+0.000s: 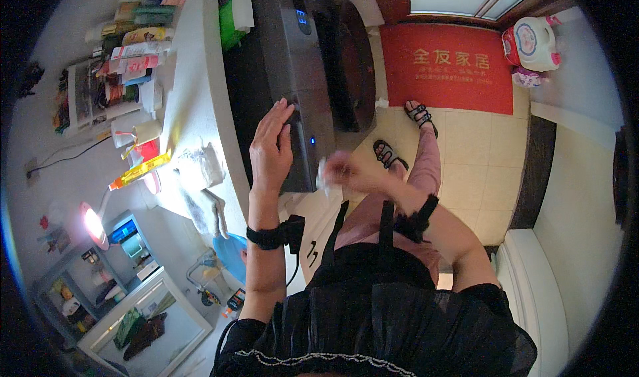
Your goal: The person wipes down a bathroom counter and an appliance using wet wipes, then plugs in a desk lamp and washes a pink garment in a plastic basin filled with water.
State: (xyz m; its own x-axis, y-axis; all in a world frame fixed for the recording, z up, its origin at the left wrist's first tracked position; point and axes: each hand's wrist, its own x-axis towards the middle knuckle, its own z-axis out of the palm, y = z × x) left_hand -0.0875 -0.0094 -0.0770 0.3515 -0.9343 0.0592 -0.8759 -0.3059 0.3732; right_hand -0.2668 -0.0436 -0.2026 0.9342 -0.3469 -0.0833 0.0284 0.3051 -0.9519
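Observation:
A dark grey appliance (264, 67), by its look a front-loading washing machine, stands before me. It has a lit display and a small blue light on its front. Its bulging round dark door (357, 72) faces the floor on the right. My left hand (272, 147) lies flat at the top front edge, holding nothing, with the thumb slightly off the fingers. Blurred, my right hand (344, 169) grips a crumpled white tissue or cloth (324, 177) just off the machine's near front corner. Both wrists wear black straps.
A green and white tissue pack (234, 22) sits on the machine's far end. Left of it runs a white ledge (192, 72) with bottles, tubes and a bright lamp (94, 225). A red doormat (449, 72) and a white detergent jug (531, 45) are near the door.

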